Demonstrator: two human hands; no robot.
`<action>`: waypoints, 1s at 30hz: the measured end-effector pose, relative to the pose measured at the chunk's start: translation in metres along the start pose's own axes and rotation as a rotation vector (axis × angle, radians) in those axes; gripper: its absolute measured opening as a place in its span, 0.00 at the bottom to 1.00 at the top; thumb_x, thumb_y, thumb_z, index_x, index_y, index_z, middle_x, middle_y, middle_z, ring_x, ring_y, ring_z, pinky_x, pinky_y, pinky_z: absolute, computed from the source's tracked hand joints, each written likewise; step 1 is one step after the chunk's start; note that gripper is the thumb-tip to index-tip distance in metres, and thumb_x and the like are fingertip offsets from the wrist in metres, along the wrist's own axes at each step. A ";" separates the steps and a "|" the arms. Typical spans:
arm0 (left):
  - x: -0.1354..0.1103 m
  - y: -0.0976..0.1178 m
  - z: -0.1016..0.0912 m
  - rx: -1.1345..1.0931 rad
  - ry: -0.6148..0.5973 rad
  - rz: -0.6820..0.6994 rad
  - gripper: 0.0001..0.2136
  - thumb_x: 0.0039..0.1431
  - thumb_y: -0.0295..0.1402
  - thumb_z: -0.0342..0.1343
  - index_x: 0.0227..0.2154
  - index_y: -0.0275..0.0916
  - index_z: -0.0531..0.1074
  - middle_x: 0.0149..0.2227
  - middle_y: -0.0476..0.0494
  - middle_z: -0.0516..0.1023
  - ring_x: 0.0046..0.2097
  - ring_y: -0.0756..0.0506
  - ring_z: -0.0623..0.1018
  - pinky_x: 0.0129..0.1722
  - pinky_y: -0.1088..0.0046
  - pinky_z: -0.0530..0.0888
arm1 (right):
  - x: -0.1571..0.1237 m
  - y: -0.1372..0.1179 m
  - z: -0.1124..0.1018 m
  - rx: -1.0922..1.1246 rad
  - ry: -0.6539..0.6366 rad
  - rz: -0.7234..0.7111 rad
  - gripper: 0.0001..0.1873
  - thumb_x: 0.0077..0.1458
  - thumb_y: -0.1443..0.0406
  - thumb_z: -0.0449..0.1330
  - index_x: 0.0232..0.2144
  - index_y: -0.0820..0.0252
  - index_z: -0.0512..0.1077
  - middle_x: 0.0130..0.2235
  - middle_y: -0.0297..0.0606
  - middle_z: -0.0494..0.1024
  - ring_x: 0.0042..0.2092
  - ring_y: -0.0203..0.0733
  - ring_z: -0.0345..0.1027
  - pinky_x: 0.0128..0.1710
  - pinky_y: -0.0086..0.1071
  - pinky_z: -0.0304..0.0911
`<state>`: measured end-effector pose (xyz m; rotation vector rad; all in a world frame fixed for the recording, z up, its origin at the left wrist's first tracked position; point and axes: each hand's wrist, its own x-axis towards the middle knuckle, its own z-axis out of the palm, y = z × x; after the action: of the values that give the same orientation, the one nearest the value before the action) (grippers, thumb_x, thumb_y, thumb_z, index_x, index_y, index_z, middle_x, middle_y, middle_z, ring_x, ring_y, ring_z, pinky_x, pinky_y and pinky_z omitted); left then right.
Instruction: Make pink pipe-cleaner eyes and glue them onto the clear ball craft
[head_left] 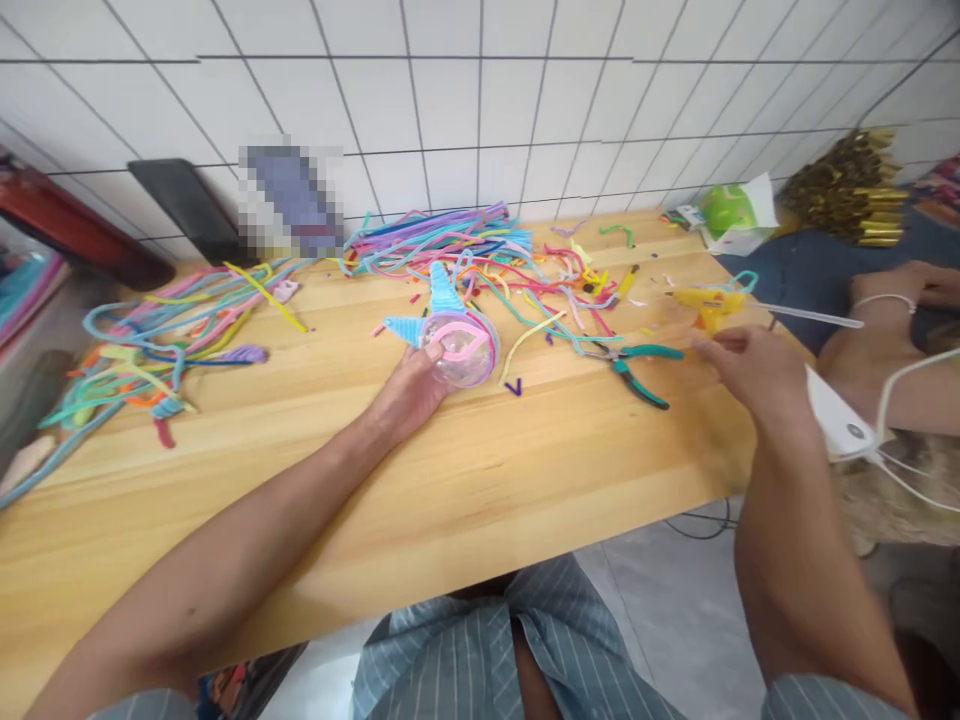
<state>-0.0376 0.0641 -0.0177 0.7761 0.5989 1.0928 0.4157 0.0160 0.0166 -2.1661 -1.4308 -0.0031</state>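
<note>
Clear round container (pixel 469 370) in left hand (pixel 411 398), over mid bench (pixel 480 490); can't tell if it touches the wood. Its round face is turned up toward the camera, pink loop (pixel 480 345) across it. Outline roughly circular, so no clear long axis of its own. Two blue cones (pixel 445 292) stick out of it: one points at the wall, tilted slightly left, the other points left. With the cones, the whole piece runs longest from far-left to near-right.

Left fingers closed around the container's near-left side, thumb on its face. Right hand (pixel 757 375) at the bench's right end, fingers bent, partly closed, by the handle of a yellow glue gun (pixel 709 302); can't tell if they grip it. Gun's nozzle points left, glue stick (pixel 814 316) trails out right.

Purple V-shaped piece (pixel 514 387) just right of the container. Pliers (pixel 628 372) between container and right hand, jaws pointing left, teal handles spread. Pipe cleaners (pixel 442 240) heaped behind, more at left. Phone (pixel 187 208) leans on the tiled wall (pixel 450 110). Another person's hand (pixel 885 290) at far right.
</note>
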 end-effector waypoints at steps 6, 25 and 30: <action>-0.002 0.003 0.003 -0.012 0.015 0.012 0.34 0.50 0.47 0.82 0.58 0.45 0.78 0.54 0.41 0.90 0.62 0.35 0.87 0.66 0.53 0.84 | -0.073 -0.123 0.003 0.504 -0.011 -0.095 0.08 0.54 0.56 0.71 0.35 0.52 0.81 0.37 0.39 0.87 0.39 0.50 0.81 0.46 0.46 0.75; 0.000 0.000 -0.002 0.011 0.018 -0.023 0.33 0.48 0.51 0.83 0.54 0.43 0.80 0.59 0.40 0.89 0.68 0.31 0.84 0.65 0.55 0.85 | -0.045 -0.241 0.054 1.027 -0.643 -0.353 0.11 0.54 0.68 0.78 0.31 0.54 0.79 0.33 0.32 0.81 0.36 0.39 0.73 0.39 0.35 0.69; 0.000 0.001 -0.004 0.075 0.039 -0.041 0.30 0.55 0.50 0.78 0.56 0.45 0.79 0.61 0.40 0.87 0.74 0.30 0.79 0.67 0.53 0.84 | -0.045 -0.246 0.054 1.030 -0.645 -0.273 0.16 0.54 0.80 0.71 0.26 0.54 0.79 0.27 0.28 0.77 0.33 0.37 0.67 0.34 0.33 0.61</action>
<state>-0.0413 0.0651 -0.0198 0.8058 0.6896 1.0550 0.1710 0.0723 0.0636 -1.1273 -1.5254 1.1480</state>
